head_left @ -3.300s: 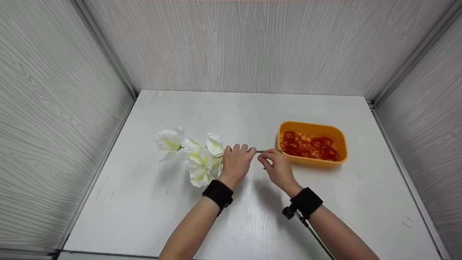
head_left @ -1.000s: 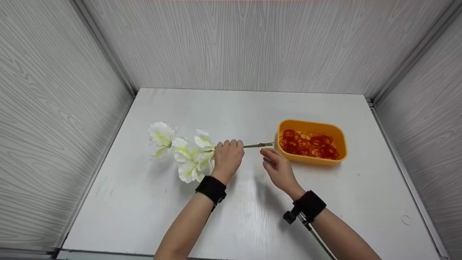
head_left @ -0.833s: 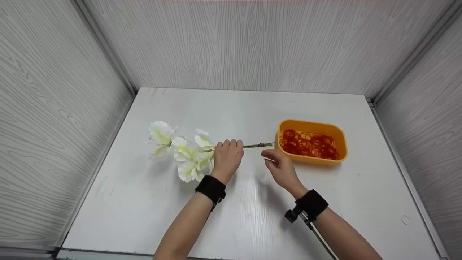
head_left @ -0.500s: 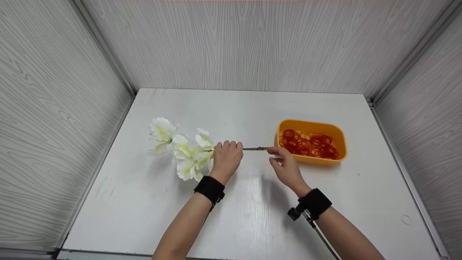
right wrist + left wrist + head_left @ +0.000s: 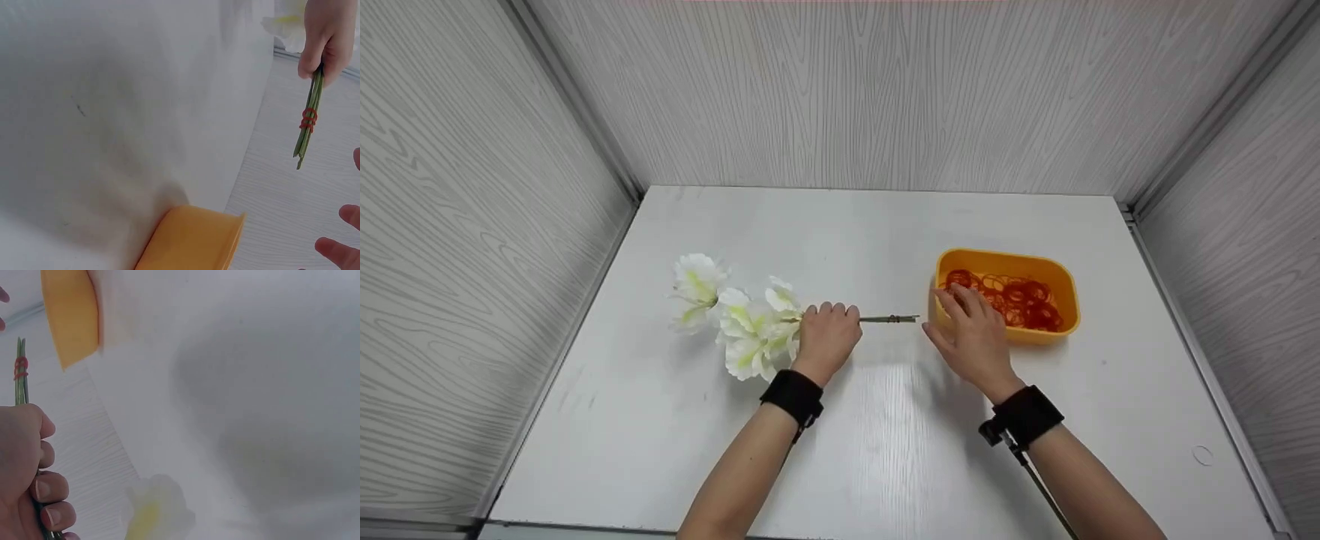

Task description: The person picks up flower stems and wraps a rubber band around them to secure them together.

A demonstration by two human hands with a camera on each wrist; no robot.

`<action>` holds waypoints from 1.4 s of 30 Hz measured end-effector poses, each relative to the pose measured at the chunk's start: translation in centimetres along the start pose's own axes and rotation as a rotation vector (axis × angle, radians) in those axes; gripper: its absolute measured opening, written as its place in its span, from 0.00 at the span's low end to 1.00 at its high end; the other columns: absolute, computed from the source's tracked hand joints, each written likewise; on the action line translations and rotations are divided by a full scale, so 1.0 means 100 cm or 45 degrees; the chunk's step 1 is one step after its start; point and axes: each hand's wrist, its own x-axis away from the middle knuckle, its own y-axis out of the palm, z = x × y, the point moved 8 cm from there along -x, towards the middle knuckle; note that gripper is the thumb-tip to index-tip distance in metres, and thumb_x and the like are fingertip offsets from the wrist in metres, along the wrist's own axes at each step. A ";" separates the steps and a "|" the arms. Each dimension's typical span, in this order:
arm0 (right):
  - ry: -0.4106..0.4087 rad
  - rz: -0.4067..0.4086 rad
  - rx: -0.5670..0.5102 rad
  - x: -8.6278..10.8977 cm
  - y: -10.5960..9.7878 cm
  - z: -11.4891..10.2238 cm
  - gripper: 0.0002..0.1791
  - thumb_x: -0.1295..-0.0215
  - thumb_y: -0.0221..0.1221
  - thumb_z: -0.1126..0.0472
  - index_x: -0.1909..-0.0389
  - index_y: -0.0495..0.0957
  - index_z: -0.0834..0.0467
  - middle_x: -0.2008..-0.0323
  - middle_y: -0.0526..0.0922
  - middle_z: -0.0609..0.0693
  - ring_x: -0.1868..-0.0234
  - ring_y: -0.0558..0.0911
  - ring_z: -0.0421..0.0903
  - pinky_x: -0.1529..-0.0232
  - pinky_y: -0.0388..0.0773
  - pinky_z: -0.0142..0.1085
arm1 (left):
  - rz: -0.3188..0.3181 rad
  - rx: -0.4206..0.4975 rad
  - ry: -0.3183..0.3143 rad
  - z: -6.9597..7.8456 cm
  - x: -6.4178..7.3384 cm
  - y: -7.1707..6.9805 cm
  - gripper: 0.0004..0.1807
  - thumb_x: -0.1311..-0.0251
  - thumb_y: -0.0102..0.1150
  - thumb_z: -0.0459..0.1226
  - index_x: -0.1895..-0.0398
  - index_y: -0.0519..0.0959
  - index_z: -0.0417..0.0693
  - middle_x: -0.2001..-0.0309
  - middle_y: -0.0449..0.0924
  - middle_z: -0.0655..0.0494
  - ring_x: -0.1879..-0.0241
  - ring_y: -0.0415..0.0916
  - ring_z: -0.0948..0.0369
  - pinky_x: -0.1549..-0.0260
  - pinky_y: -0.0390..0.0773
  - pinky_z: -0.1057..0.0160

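My left hand [image 5: 829, 339] grips the stems of several white artificial flowers [image 5: 754, 330], blooms to the left and stem ends sticking out to the right. A red rubber band [image 5: 308, 120] is wound in several turns round the green stems [image 5: 21, 391] near their cut ends. My right hand [image 5: 976, 341] has its fingers spread and holds nothing visible. It hovers over the near left side of a yellow box [image 5: 1027, 337], apart from the stems. Inside the box lie many red rubber bands [image 5: 1039, 311], partly hidden by the right hand.
A pale ring-shaped loop or mark [image 5: 1202, 455] is on the white tabletop [image 5: 877, 465] at the right. Grey wood-grain panels [image 5: 840, 97] stand along the back and both sides.
My right hand has come away from the stem ends, opened its fingers and moved right toward the box. The left hand still holds the flowers, shifted slightly left and, just now, lower.
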 end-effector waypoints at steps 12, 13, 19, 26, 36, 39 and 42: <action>0.104 -0.153 0.026 0.004 0.009 0.010 0.33 0.30 0.54 0.41 0.29 0.65 0.52 0.28 0.59 0.60 0.29 0.55 0.65 0.36 0.52 0.64 | -0.336 0.099 0.042 0.000 0.002 0.038 0.13 0.32 0.52 0.47 0.62 0.77 0.47 0.64 0.78 0.50 0.59 0.74 0.51 0.57 0.70 0.51; 0.103 -0.158 0.020 0.004 0.009 0.010 0.33 0.29 0.53 0.41 0.29 0.64 0.52 0.28 0.59 0.60 0.29 0.55 0.65 0.36 0.52 0.64 | -0.354 0.100 0.047 0.000 0.002 0.041 0.14 0.32 0.51 0.47 0.60 0.77 0.47 0.62 0.78 0.49 0.57 0.74 0.51 0.56 0.70 0.51; 0.102 -0.189 -0.006 0.006 0.012 0.009 0.34 0.29 0.53 0.42 0.27 0.63 0.53 0.28 0.58 0.59 0.28 0.54 0.65 0.35 0.51 0.64 | -0.405 0.142 0.049 0.000 0.005 0.053 0.16 0.32 0.49 0.49 0.56 0.77 0.47 0.58 0.77 0.48 0.53 0.73 0.50 0.53 0.69 0.50; 0.084 -0.191 -0.022 0.007 0.013 0.007 0.32 0.28 0.53 0.42 0.28 0.64 0.52 0.28 0.59 0.59 0.28 0.55 0.64 0.35 0.52 0.62 | -0.472 0.217 0.056 0.004 0.010 0.060 0.18 0.33 0.47 0.48 0.50 0.77 0.48 0.52 0.75 0.46 0.47 0.69 0.49 0.47 0.65 0.49; 0.064 -0.189 -0.033 0.005 0.013 0.005 0.32 0.28 0.53 0.43 0.28 0.64 0.52 0.28 0.59 0.60 0.29 0.56 0.64 0.35 0.53 0.62 | -0.552 0.229 0.047 0.005 0.014 0.066 0.23 0.33 0.48 0.51 0.42 0.74 0.48 0.47 0.71 0.46 0.44 0.66 0.49 0.42 0.61 0.49; 0.086 -0.193 -0.027 0.006 0.014 0.008 0.32 0.28 0.53 0.43 0.28 0.64 0.52 0.28 0.59 0.60 0.29 0.56 0.64 0.35 0.52 0.62 | -0.505 0.254 0.034 0.004 0.015 0.067 0.24 0.33 0.48 0.52 0.42 0.73 0.47 0.46 0.72 0.46 0.44 0.67 0.49 0.42 0.61 0.48; 0.116 -0.187 -0.001 0.007 0.013 0.013 0.32 0.28 0.53 0.43 0.28 0.64 0.52 0.28 0.58 0.60 0.28 0.55 0.64 0.34 0.50 0.63 | -0.402 0.292 -0.002 0.001 0.014 0.066 0.25 0.34 0.50 0.52 0.42 0.74 0.46 0.47 0.73 0.46 0.45 0.68 0.48 0.41 0.62 0.48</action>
